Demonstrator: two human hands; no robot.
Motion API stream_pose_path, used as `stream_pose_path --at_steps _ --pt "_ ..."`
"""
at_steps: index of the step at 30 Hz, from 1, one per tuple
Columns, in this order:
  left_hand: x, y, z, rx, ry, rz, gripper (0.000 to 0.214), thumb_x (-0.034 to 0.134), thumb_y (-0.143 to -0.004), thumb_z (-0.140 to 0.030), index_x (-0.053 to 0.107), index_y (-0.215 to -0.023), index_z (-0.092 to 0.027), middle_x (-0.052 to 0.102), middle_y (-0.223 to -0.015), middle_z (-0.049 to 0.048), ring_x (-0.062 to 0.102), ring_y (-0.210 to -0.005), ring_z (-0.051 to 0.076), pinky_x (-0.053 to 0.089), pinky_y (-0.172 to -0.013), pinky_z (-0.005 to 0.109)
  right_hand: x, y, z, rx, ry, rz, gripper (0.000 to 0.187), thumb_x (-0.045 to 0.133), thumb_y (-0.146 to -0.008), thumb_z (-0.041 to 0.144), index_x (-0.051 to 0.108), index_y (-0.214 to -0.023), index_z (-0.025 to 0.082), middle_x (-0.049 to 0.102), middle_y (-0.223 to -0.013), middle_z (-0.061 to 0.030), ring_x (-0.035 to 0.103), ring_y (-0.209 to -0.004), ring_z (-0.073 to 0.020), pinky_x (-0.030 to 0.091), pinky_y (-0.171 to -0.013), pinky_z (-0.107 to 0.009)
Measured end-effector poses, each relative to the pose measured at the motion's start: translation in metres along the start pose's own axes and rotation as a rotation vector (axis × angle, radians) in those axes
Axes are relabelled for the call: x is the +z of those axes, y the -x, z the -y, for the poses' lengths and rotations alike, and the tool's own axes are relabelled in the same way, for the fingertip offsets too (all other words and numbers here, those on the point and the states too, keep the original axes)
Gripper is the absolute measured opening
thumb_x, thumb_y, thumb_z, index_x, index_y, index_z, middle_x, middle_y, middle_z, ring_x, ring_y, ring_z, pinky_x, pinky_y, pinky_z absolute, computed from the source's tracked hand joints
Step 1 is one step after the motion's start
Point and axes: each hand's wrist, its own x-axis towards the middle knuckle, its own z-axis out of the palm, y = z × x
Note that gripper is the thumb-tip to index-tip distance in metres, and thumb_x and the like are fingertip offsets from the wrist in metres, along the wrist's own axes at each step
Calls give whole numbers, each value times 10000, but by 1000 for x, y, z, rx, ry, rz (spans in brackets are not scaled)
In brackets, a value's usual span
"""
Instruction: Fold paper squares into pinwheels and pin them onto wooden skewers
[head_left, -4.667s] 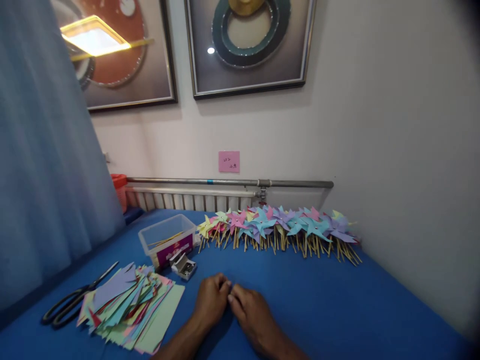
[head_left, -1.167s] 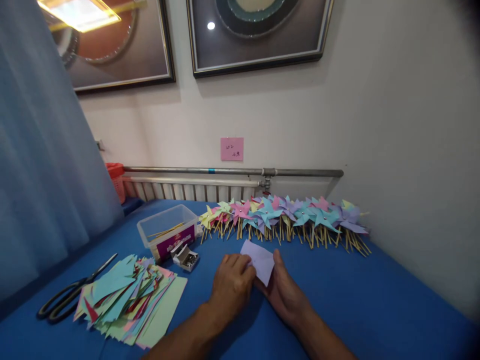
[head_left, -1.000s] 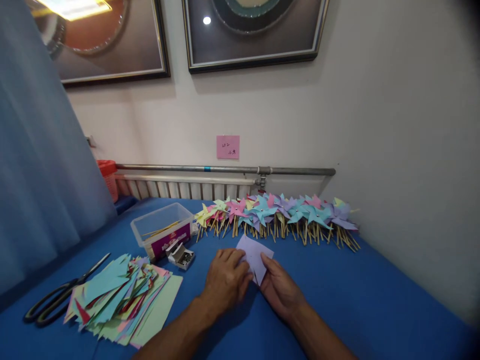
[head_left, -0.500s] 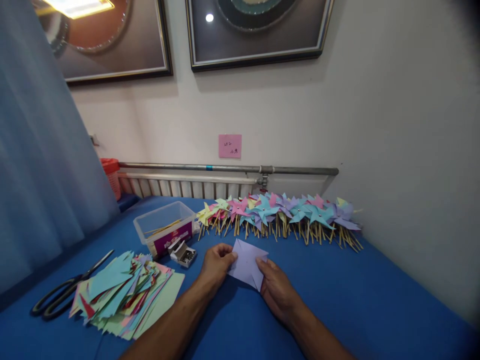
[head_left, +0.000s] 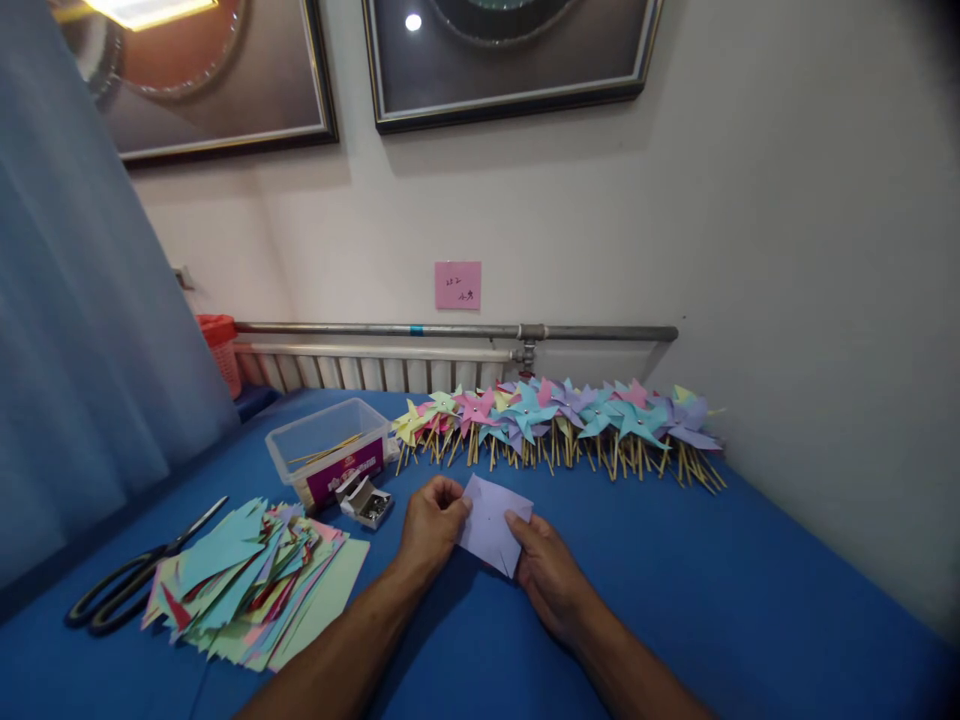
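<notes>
Pinching a lilac paper [head_left: 491, 522] from both sides, my left hand [head_left: 431, 520] grips its left edge and my right hand [head_left: 551, 575] its right corner. I hold it low over the blue table [head_left: 675, 600], in front of the row of pinwheels [head_left: 562, 415]. My fingertips hide parts of its edges. What fills the small open box [head_left: 367, 502] beside my left hand is too tiny to tell.
</notes>
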Motion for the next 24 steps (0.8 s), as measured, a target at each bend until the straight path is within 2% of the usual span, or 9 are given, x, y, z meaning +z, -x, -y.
stream_pose_path --at_steps 12,15,20,24 --pt "0 7 -6 71 -135 8 87 646 -715 -248 589 -688 -188 542 -601 -41 476 -570 114 366 -553 224 -3 -1 -3 5 34 -19 366 797 -736 399 704 -987 149 780 -869 -101 732 -892 -291 585 -766 -422" --pt "-1 10 -7 194 -231 15 41 606 -743 -184 625 -706 -188 578 -654 -24 508 -612 123 384 -594 231 -1 -1 -3 2 26 -10 374 791 -736 421 708 -973 143 778 -859 -104 731 -879 -295 584 -752 -418" --pt "-4 13 -6 501 -414 113 231 529 -738 -41 689 -787 -200 664 -807 24 614 -782 159 449 -738 264 0 -2 -1 -25 0 -17 351 784 -739 423 715 -940 144 775 -845 -103 728 -882 -304 575 -766 -420" --pt "-5 14 -4 588 -531 194 296 498 -772 -27 704 -880 -210 694 -920 59 640 -880 179 488 -815 295 -1 -3 -1 -65 19 -14 358 785 -738 455 712 -909 149 772 -842 -97 721 -896 -299 565 -788 -416"
